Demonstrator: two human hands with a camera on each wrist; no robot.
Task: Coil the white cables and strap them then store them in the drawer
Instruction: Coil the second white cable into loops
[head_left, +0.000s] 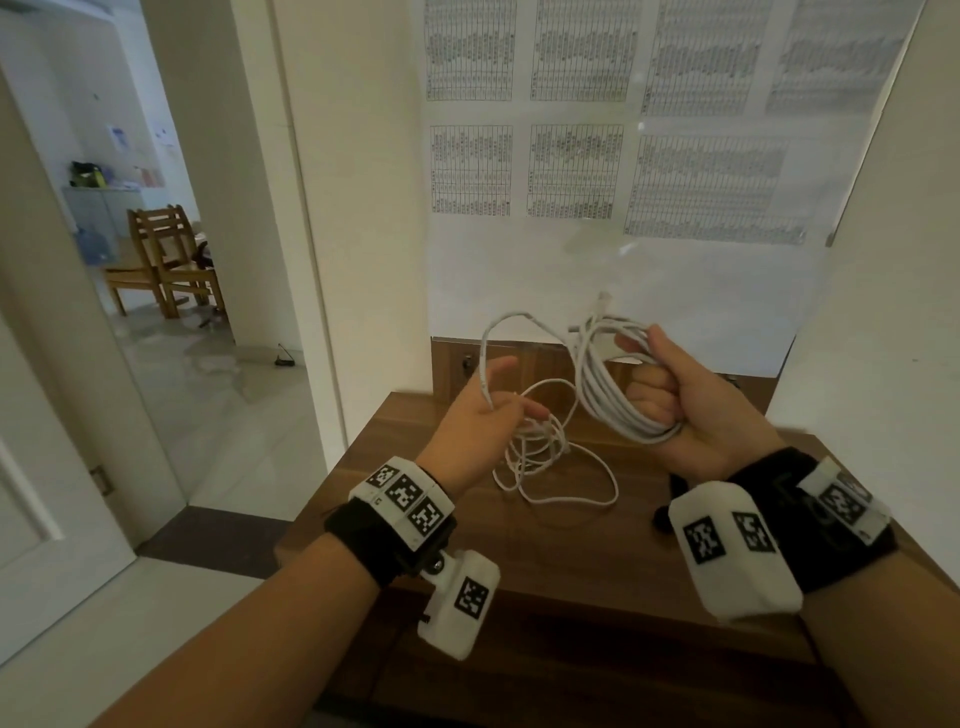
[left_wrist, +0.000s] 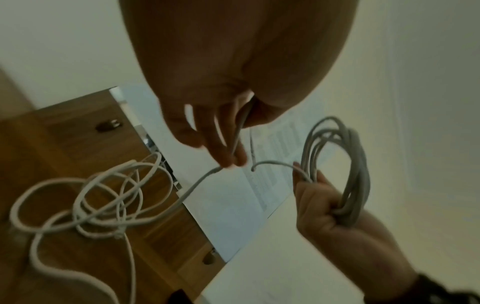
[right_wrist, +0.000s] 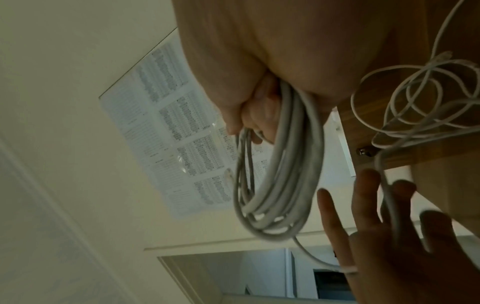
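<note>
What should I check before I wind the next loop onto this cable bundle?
1. Coil held firmly in the right hand: ok, fingers wrapped round the loops.
2. Free strand in the left hand: ok, it runs between the fingers.
3. Loose cable on the wooden top free of knots: cannot tell, loops overlap in a heap.
4. Cable finished winding: not ok, much still lies loose.
5. Strap ready nearby: cannot tell, none visible.
6. Drawer open for storing: cannot tell, not clearly in view.
</note>
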